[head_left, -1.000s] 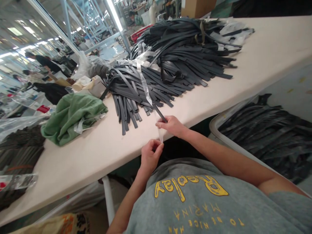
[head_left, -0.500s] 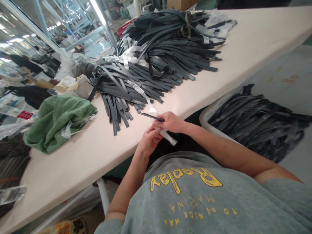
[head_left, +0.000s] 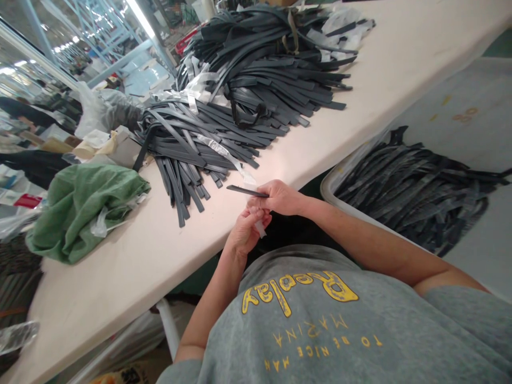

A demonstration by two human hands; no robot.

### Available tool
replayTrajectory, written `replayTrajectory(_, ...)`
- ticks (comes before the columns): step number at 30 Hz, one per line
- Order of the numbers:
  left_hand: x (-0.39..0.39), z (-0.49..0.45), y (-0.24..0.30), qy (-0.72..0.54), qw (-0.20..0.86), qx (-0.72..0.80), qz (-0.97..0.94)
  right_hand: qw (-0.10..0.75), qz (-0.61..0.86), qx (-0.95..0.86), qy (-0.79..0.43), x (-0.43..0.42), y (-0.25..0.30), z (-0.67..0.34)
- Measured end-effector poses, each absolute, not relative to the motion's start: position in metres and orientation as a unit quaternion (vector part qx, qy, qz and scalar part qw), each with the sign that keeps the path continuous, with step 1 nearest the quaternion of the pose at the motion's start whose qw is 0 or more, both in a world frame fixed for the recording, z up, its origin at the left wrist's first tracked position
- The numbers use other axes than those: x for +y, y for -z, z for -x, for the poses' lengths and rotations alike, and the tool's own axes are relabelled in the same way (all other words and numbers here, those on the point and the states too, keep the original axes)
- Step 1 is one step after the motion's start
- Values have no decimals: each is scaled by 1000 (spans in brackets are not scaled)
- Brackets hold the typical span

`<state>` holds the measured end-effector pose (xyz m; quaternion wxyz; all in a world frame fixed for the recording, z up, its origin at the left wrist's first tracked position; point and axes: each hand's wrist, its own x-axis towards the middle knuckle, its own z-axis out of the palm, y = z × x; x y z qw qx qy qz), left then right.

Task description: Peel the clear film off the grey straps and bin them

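My right hand (head_left: 282,198) is closed round a slim dark piece (head_left: 245,190) with a tapered end, which points left over the table edge. I cannot make out whether it is a tool or a cut strip. Just below, my left hand (head_left: 247,230) pinches a strip of whitish clear film (head_left: 261,229) whose end hangs down from the fingers. The fingertips of both hands meet. Ahead of them, dark grey flat straps (head_left: 200,154) lie in a thick pile, with a crumpled clear film strip (head_left: 224,152) running across toward my right hand.
The pale table (head_left: 140,261) runs diagonally past me. A crumpled green cloth (head_left: 88,205) lies at the left. On my right stands a white bin (head_left: 326,189) with many dark straps (head_left: 416,192) inside. Clear plastic (head_left: 344,24) lies at the far end of the pile.
The film in my left hand stuck out to the lower right and now hangs shorter and nearly straight down. Both hands stay together; the view has shifted slightly.
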<state>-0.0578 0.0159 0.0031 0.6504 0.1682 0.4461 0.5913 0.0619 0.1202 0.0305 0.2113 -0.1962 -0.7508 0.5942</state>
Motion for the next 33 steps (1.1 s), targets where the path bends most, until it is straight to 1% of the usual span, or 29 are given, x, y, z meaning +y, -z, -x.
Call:
replayTrajectory(2,16,56,-2,-588,655,445,-166,211,195,-728,-623,121,-31,-64)
replayTrajectory(4,15,55,-2,-581,658,448,-168,204,196,-729,-623,121,-31,-66)
replayTrajectory(9,15,51,-2,-576,655,455,-180,209,209,-783,-547,122,-29,-73)
replayTrajectory(11,14,51,-2,-572,657,453,-189,214,213,-788,-537,123,-26,-76)
replayTrajectory(17,11,50,6,-550,704,404,-199,215,194,-761,-581,125,-20,-84)
replayTrajectory(20,10,48,9,-552,704,401,-196,248,212,-719,-614,126,-16,-86)
replayTrajectory(24,10,45,13,-570,666,435,-204,289,232,-688,-624,129,-8,-88)
replayTrajectory(30,8,40,19,-597,534,545,-246,315,277,-704,-573,135,-2,-94)
replayTrajectory(33,5,41,17,-570,539,549,-288,331,278,-738,-518,138,-6,-98)
